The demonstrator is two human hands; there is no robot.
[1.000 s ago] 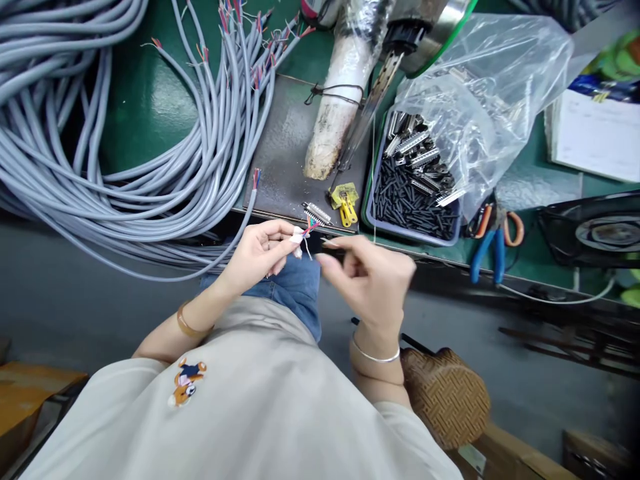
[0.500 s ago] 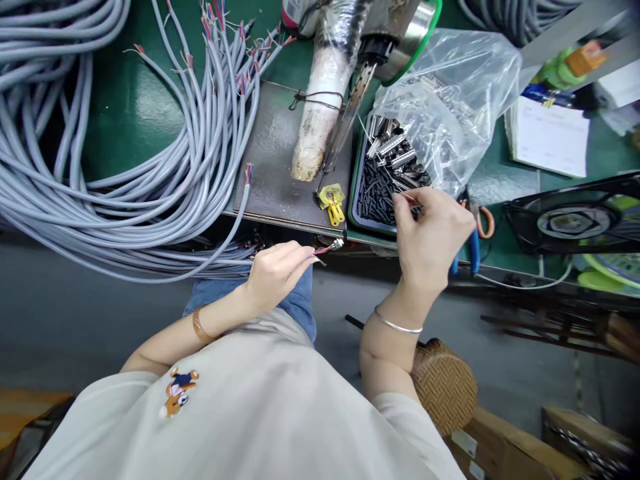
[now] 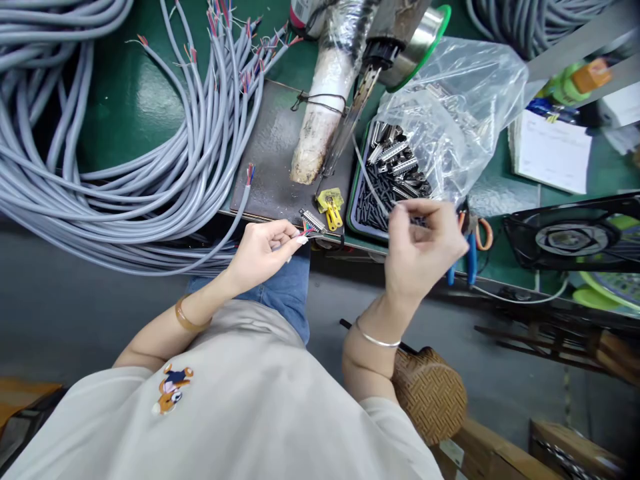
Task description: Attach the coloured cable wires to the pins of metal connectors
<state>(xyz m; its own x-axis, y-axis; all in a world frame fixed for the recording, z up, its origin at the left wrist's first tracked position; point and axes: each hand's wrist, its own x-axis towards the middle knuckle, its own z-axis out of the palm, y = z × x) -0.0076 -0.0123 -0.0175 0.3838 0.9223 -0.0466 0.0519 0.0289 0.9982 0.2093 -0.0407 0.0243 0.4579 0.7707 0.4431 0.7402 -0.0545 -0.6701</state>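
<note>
My left hand (image 3: 265,253) pinches the coloured wires of a metal connector (image 3: 313,221) at the front edge of the dark board (image 3: 273,143). My right hand (image 3: 423,247) is closed in front of the bin, its fingertips pinching a thin pale strand (image 3: 369,175) that curves up toward the iron. The bin (image 3: 351,207) holds connectors (image 3: 397,157) and small black sleeves (image 3: 367,200). A soldering iron in a metal stand (image 3: 350,123) and a wrapped white tube (image 3: 320,127) lean over the board. Near the connector lies a yellow clip (image 3: 331,208).
Grey cables (image 3: 165,173) fill the left side. A solder spool (image 3: 420,50) stands behind the bin, beside a plastic bag (image 3: 465,107). Pliers (image 3: 470,250), a notepad (image 3: 553,153) and a black fan (image 3: 575,233) lie right. A woven stool (image 3: 430,393) stands below.
My left hand has raised the connector onto the board's edge, turning its long side into view. My right hand has moved slightly down and left, and the pale strand now shows beside the bin.
</note>
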